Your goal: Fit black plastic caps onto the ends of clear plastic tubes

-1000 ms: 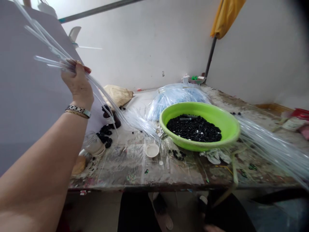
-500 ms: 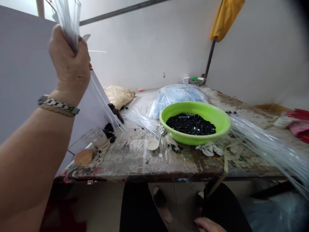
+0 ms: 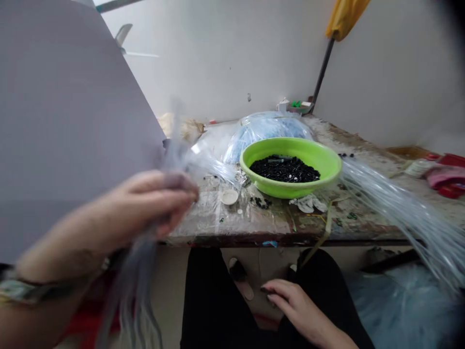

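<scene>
My left hand [image 3: 156, 201], blurred by motion, is closed round a bundle of clear thin plastic tubes [image 3: 138, 291]. The tubes stick up above the fist and hang down below it, past the table's front edge. Over my right thigh is my right hand [image 3: 298, 305], its fingers drawn together. Something small and dark shows at its fingertips, too small to name. In front of me a green basin [image 3: 329, 167] holds many small black pieces [image 3: 283, 168].
More clear tubes [image 3: 395, 203] lie across the table's right side and overhang its edge. Behind the basin is a bluish plastic-wrapped bundle [image 3: 272, 127]. A small white dish [image 3: 229, 197] sits left of the basin. A pale panel [image 3: 72, 111] stands at left.
My left hand has come down and to the right with the tubes, from high beside the panel. My right hand has risen further into view over my thigh.
</scene>
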`<state>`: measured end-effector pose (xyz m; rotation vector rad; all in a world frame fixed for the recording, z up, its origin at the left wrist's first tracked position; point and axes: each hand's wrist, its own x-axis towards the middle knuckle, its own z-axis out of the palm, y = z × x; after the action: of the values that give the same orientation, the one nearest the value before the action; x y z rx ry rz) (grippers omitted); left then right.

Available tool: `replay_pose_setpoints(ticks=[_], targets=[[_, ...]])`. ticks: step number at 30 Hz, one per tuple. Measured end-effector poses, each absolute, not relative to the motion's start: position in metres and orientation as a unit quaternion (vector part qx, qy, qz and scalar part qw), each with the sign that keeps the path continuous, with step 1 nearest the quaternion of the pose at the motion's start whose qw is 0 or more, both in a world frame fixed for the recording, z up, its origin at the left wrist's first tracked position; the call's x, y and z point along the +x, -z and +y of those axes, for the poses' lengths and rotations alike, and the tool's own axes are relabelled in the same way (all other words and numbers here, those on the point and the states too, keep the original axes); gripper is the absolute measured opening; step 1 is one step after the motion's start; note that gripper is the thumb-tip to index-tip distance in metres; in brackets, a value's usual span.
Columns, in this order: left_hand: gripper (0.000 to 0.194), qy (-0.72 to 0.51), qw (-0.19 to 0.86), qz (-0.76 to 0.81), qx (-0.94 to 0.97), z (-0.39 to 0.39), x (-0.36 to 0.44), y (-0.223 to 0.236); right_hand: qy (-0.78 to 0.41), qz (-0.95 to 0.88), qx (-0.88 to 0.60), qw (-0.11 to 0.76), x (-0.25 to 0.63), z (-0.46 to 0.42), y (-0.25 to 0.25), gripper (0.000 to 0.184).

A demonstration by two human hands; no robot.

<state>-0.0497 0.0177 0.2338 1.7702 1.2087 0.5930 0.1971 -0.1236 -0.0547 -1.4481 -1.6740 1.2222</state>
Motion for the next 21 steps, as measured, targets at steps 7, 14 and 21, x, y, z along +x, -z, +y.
replay_pose_setpoints(ticks=[7, 14, 21], targets=[[0.016, -0.086, 0.698, 0.404, 0.585, -0.022, -0.026, -0.098, -0.558, -0.496, -0.507, 0.43, 0.19, -0.12, 0.024, 0.031], [0.015, -0.068, 0.809, 0.338, 0.477, -0.032, -0.007, -0.018, -0.625, -0.366, -0.431, 0.538, 0.181, -0.105, 0.015, 0.049], [0.022, -0.122, 0.817, 0.341, 0.449, -0.049, 0.016, 0.011, -0.596, -0.342, -0.446, 0.574, 0.173, -0.099, 0.013, 0.035]])
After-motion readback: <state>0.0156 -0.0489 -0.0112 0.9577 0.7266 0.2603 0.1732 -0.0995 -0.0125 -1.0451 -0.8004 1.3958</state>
